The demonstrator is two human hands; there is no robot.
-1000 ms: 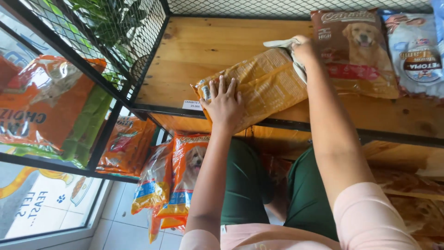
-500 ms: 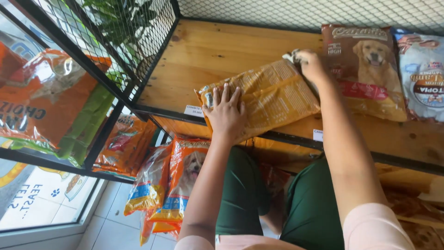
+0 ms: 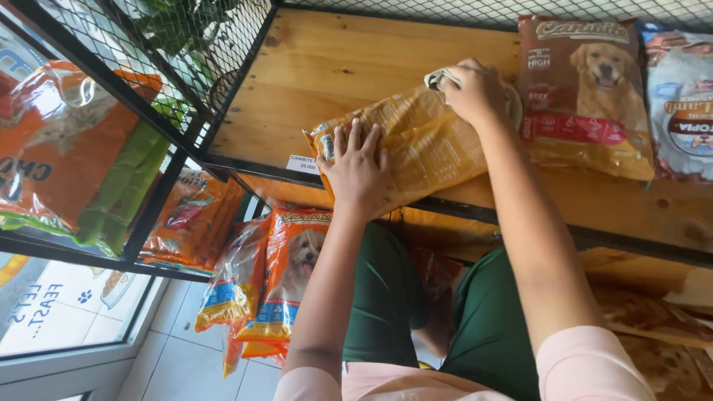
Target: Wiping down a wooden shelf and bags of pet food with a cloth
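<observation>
Pressing flat on the near end of a yellow-orange pet food bag point(image 3: 416, 148), the left hand point(image 3: 356, 167) lies open with fingers spread and palm down, pinning the bag to the wooden shelf point(image 3: 319, 67). The bag lies on its side across the front part of that shelf, its near corner overhanging the black metal front rail point(image 3: 520, 217). The right hand point(image 3: 475, 89) is closed around a light-coloured cloth point(image 3: 440, 77) at the bag's far end, just beside a brown dog food bag point(image 3: 583, 89) that bears a picture of a dog. Compared with the view a second earlier, the right hand has drawn in from a higher, further point to sit directly on the bag's top edge, and the left hand has kept its place on the near end; the bag itself has barely shifted. In my judgement this indicates wiping of the bag's surface is under way, with one hand steadying it. A small white price label point(image 3: 302, 164) is fixed to the shelf edge left of the bag. A grey-white pet food bag point(image 3: 679, 104) stands at the far right. Orange dog food bags point(image 3: 286, 275) sit on the lower level, and black wire mesh point(image 3: 126, 44) closes the shelf's left side.
</observation>
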